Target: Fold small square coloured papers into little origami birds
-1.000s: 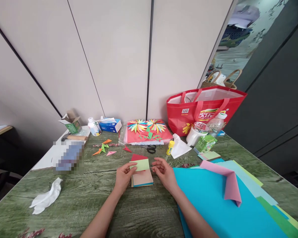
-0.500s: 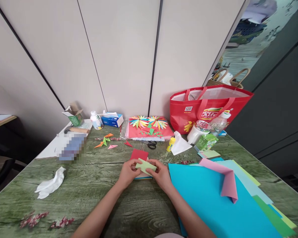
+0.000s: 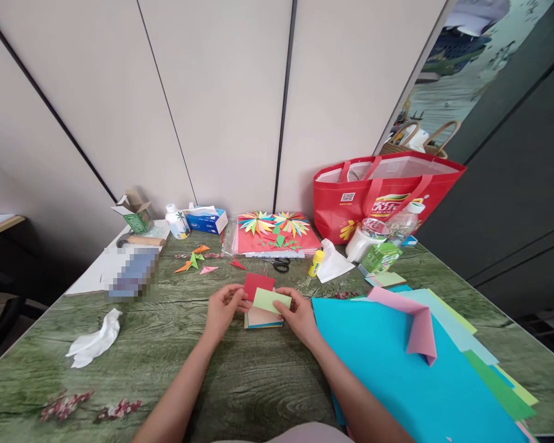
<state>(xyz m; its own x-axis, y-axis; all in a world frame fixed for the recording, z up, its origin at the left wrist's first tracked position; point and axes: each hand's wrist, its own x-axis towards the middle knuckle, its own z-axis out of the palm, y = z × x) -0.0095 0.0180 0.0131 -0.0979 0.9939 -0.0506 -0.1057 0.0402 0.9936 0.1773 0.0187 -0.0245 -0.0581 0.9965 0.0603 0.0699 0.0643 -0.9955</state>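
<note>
My right hand pinches a small light green square of paper by its right edge, a little above a stack of small coloured sheets on the green table. My left hand is curled at the stack's left side, its fingertips closed against the edge of the green square beside a red square lying behind the stack.
Large blue, pink and green sheets lie at the right. Behind are scissors, a glue stick, paper stars on red card, a red bag, a tissue box and folded shapes. A crumpled tissue lies left.
The green square passed from my left hand alone into both hands, my right hand closing on its right edge. It was lifted and tilted, and is now level over the stack.
</note>
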